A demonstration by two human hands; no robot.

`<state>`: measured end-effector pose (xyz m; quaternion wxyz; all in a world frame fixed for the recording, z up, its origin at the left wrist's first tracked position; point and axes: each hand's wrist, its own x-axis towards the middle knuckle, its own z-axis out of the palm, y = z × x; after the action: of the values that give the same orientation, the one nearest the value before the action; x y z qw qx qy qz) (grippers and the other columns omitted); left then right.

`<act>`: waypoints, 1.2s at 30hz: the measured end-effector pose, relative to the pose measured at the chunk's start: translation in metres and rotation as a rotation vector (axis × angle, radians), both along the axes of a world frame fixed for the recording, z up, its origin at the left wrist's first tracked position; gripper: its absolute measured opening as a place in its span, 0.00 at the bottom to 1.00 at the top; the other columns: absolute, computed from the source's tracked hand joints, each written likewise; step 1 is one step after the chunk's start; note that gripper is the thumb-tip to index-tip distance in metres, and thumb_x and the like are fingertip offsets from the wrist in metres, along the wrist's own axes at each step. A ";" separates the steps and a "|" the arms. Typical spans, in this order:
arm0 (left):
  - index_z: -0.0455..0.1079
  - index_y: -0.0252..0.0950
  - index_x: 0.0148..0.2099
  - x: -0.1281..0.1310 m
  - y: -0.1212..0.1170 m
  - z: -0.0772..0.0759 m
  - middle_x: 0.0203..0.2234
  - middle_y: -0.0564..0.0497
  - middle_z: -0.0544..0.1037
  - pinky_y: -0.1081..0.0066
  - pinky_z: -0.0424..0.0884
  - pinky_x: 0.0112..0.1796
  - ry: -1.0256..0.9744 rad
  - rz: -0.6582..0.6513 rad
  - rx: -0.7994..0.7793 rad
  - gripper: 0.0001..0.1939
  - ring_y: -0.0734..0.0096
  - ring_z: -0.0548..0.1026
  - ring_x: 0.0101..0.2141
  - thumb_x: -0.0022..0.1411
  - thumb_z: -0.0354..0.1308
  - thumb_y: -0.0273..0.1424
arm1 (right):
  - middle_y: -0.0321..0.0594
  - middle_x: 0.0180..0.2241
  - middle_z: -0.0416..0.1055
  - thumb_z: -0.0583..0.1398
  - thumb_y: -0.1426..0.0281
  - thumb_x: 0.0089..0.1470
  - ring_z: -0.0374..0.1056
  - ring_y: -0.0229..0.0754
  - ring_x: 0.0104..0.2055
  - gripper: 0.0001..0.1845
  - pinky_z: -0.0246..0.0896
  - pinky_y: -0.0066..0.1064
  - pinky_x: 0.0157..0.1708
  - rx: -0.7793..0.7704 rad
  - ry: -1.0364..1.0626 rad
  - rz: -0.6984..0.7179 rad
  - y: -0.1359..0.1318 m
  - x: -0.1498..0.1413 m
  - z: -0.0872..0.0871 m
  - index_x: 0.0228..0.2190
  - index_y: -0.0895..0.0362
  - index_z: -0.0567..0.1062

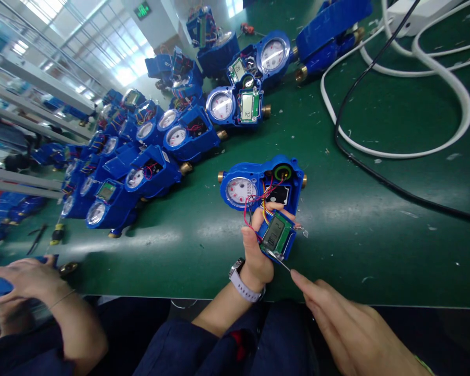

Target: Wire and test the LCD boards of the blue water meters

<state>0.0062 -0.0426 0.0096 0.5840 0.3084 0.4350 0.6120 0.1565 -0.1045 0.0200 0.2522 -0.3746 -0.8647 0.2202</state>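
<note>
Blue plastic encloses the water meter (237, 169) lying on the green bench (376, 235) just beyond the person's hands, its round dial (241, 191) facing up and a brass fitting at either end. Red, black and yellow wires (254, 200) run from its open compartment to a display module (277, 232), which the left hand (258, 263) grips, thumb at the near-left edge and fingers curled behind it. On that wrist sits a watch (246, 288) with a pale lilac strap. The right hand (337, 313) has its fingers closed on a thin metal tool (284, 265), index finger extended along it, the tip at the module's lower edge; its handle is hidden. More blue water meters (121, 209) crowd the bench to the left, near a co-worker's hand (33, 282). White cable (466, 104) and black cable (395, 189) loop across the right side
</note>
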 end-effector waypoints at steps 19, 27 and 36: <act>0.67 0.36 0.47 -0.003 -0.001 -0.005 0.37 0.44 0.76 0.63 0.71 0.41 0.068 -0.027 0.106 0.36 0.61 0.75 0.36 0.60 0.41 0.63 | 0.38 0.34 0.75 0.46 0.80 0.62 0.74 0.34 0.30 0.23 0.71 0.20 0.29 -0.167 0.080 0.008 0.005 0.002 0.010 0.57 0.59 0.61; 0.66 0.36 0.48 -0.002 -0.001 -0.007 0.36 0.45 0.74 0.64 0.70 0.40 0.036 -0.018 0.124 0.35 0.62 0.74 0.35 0.62 0.40 0.61 | 0.43 0.36 0.75 0.43 0.86 0.56 0.75 0.41 0.31 0.31 0.72 0.28 0.24 0.107 -0.068 0.009 0.002 0.002 -0.005 0.60 0.62 0.59; 0.67 0.36 0.48 0.000 -0.003 -0.007 0.35 0.45 0.74 0.63 0.71 0.41 0.055 -0.010 0.096 0.35 0.61 0.74 0.34 0.61 0.41 0.61 | 0.33 0.33 0.77 0.44 0.79 0.63 0.73 0.38 0.25 0.34 0.66 0.27 0.21 -0.325 -0.024 0.093 0.025 0.000 0.009 0.67 0.51 0.43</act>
<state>0.0061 -0.0456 0.0027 0.5596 0.3550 0.4192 0.6206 0.1563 -0.0797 0.0293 0.1678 -0.3726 -0.8370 0.3640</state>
